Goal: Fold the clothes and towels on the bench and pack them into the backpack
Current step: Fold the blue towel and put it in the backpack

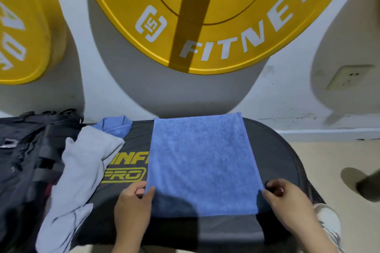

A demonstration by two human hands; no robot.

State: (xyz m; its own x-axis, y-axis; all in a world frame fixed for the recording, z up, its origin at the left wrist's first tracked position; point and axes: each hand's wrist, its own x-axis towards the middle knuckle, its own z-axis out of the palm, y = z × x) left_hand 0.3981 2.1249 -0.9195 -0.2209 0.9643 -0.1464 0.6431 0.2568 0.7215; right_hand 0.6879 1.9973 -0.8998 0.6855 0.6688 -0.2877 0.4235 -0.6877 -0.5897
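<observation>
A blue towel (202, 162) lies flat and spread out on the black bench (275, 156). My left hand (133, 205) pinches its left edge near the front. My right hand (285, 201) pinches its right edge at the same height. A grey garment (82, 170) lies crumpled on the bench's left part, partly over a black backpack (24, 156) at the far left. A second blue cloth (115, 125) is bunched behind the grey garment.
Two large yellow weight plates (205, 16) (18, 26) hang on the white wall behind the bench. A wall socket (347, 77) is at the right. Beige floor and a white shoe (329, 222) show to the right of the bench.
</observation>
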